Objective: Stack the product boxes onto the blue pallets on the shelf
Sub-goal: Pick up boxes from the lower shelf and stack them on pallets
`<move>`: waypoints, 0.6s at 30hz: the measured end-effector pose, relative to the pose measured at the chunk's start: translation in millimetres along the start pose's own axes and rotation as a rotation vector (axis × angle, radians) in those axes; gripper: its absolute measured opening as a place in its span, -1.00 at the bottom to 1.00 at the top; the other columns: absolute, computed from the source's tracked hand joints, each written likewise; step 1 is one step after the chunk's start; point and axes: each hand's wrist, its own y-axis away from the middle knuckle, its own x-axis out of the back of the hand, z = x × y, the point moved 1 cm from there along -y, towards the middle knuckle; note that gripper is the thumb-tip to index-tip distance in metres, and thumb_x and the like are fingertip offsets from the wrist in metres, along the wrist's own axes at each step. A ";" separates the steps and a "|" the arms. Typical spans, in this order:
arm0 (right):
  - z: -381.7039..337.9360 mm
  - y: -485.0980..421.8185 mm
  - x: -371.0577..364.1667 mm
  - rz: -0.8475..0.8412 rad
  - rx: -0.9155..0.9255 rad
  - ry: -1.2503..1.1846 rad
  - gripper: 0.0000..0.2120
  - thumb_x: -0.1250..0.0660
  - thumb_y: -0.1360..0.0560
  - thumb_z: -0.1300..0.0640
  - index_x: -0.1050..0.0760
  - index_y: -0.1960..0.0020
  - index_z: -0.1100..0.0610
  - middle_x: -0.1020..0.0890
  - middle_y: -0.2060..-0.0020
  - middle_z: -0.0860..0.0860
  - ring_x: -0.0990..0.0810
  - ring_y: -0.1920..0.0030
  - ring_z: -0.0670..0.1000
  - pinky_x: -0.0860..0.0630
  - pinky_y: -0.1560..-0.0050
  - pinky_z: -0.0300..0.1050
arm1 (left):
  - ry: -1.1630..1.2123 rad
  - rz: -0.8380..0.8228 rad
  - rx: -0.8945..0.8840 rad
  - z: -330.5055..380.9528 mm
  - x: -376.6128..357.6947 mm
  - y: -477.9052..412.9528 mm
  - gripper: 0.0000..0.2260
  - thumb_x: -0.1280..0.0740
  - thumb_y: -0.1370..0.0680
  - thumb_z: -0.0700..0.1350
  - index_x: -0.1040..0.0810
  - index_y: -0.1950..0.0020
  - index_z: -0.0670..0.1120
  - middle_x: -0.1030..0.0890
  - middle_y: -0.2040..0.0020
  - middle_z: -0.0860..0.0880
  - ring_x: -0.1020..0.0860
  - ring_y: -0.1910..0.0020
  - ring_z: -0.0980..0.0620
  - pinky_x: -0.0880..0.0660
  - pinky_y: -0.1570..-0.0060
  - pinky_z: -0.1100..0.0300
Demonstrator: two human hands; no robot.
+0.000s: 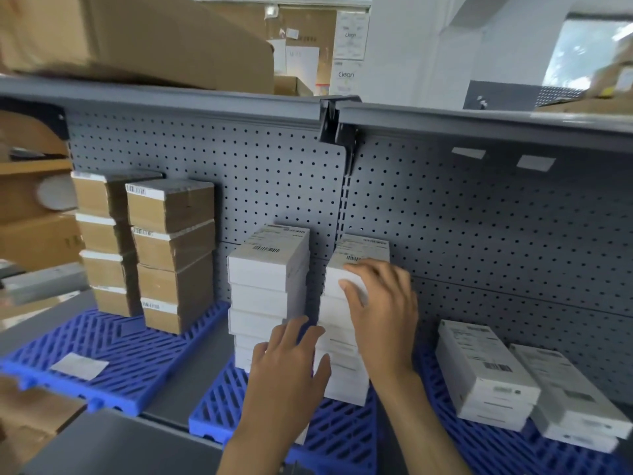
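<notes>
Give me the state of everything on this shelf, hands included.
Left white stack, upright, on blue pallet.
Right white stack, upright, held at top.
Left hand, open, low between white stacks.
Right hand, gripping that stack's top.
Brown stacks, upright, untouched.
Far-right white boxes, lying flat.

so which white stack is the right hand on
The right tall stack on the middle blue pallet; the right hand holds its top box.
</notes>
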 end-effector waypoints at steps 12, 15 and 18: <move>15.8 19.1 26.2 -0.036 -0.115 -0.178 -0.59 -0.41 -0.57 -0.01 -0.49 -0.40 -0.11 -0.45 -0.37 -0.14 -0.42 -0.38 -0.05 -0.51 -0.24 -0.01 | 0.027 -0.073 -0.008 -3.1 -5.0 -0.7 -0.62 -0.13 -0.69 0.16 -0.29 -0.51 0.19 -0.22 -0.55 0.16 -0.27 -0.49 0.08 -0.35 -0.38 0.06; 25.6 44.0 49.3 -0.083 -0.197 -0.194 -0.57 -0.39 -0.57 -0.03 -0.46 -0.42 -0.08 -0.46 -0.37 -0.13 -0.42 -0.38 -0.06 -0.40 -0.29 -0.11 | 0.003 -0.098 -0.008 -7.7 -8.8 9.4 -0.63 -0.22 -0.66 0.14 -0.38 -0.47 0.17 -0.29 -0.54 0.14 -0.33 -0.48 0.05 -0.39 -0.34 0.01; 34.6 76.5 63.4 -0.123 -0.215 -0.097 -0.71 -0.39 -0.55 -0.04 -0.55 -0.26 -0.06 -0.58 -0.16 -0.13 -0.56 -0.17 -0.04 -0.51 -0.07 -0.14 | -0.047 -0.127 -0.015 -21.1 -17.4 23.3 -0.66 -0.40 -0.56 0.14 -0.52 -0.32 0.16 -0.48 -0.42 0.09 -0.54 -0.30 0.00 -0.55 -0.09 -0.04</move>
